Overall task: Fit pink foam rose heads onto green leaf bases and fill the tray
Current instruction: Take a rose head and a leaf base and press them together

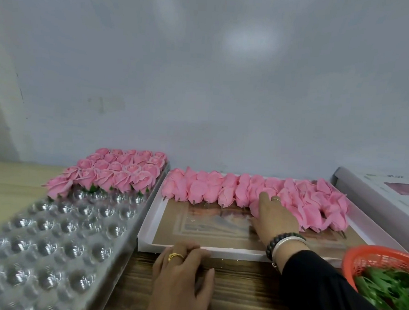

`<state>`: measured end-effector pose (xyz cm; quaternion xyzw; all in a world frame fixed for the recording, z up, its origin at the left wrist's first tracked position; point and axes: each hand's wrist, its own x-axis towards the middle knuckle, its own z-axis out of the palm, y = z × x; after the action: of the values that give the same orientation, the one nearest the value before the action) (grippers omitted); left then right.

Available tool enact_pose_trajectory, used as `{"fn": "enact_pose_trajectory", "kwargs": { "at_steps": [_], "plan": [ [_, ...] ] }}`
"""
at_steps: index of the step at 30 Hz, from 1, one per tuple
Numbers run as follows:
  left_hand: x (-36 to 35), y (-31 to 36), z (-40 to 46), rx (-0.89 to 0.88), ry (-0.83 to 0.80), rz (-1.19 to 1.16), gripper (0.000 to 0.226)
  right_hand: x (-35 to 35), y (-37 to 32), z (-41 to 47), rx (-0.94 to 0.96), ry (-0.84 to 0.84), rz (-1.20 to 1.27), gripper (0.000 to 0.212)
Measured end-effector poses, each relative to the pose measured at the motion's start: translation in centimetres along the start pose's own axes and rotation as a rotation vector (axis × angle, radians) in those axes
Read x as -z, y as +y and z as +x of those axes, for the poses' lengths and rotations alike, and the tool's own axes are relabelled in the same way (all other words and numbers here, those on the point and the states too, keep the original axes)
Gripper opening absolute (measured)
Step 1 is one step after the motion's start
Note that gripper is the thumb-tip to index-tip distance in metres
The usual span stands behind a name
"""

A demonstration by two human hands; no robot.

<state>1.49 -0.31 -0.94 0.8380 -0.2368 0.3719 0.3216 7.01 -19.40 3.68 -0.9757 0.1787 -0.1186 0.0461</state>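
While the right hand [272, 221] reaches into the shallow white cardboard box lid [147, 225], its fingers lie over a loose pink foam rose head [255, 208] at the near edge of the pile; fingers look spread and fairly straight, touching more than pinching, so no firm hold is visible; thumb side is hidden under the palm, can't tell if it curls in. Left hand [183, 274] rests on the wooden tabletop [239, 287] just in front of the lid, fingers loosely curled, holding nothing.

Handling judgement: foam petals look very light, soft and easily creased; each head shows a short dark stub at its base, stiffer than the petals, likely the best place to take hold; otherwise cup the bud low and gently, no squeezing of outer petals.

Remaining loose pink rose heads [220, 191] lie in rows along the far side of the lid; near half of the lid is bare. Red plastic mesh basket [356, 260] at the right holds the green leaf bases [386, 290], thin and floppy-looking. Clear plastic blister tray [52, 237] at the left has finished roses on leaf bases [117, 174] filling only its far rows; most cups are unfilled, so the task seems well short of done.
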Motion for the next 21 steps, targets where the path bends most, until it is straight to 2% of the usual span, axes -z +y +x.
{"fn": "enact_pose_trajectory", "kwargs": {
  "at_steps": [4, 9, 12, 15, 17, 19, 21],
  "plan": [
    [-0.1, -0.2, 0.3, -0.019, 0.004, 0.013, 0.021, -0.2, -0.1, 0.5, -0.002, 0.006, -0.004, 0.029],
    [-0.2, -0.1, 0.0, -0.006, -0.055, 0.058, 0.044, -0.3, -0.1, 0.8, 0.01, -0.011, 0.049, 0.026],
    [-0.3, -0.1, 0.0, 0.027, -0.067, 0.065, 0.047, 0.0, -0.1, 0.5, 0.006, 0.0, 0.077, 0.031],
    [-0.2, 0.1, 0.2, 0.044, -0.023, 0.024, 0.034, 0.6, 0.0, 0.0, 0.041, 0.081, 0.138, 0.038],
    [0.1, 0.3, 0.3, 0.038, 0.023, -0.023, 0.018, 1.3, 0.0, -0.7, 0.093, 0.167, 0.232, 0.034],
    [0.6, 0.8, 0.5, 0.086, 0.06, -0.159, 0.01, 2.1, -0.1, -2.1, 0.117, 0.234, 0.388, 0.022],
    [1.3, 1.6, 0.7, 0.201, 0.03, -0.329, 0.013, 2.6, -0.2, -4.4, 0.117, 0.258, 0.626, 0.026]
  ]
}}
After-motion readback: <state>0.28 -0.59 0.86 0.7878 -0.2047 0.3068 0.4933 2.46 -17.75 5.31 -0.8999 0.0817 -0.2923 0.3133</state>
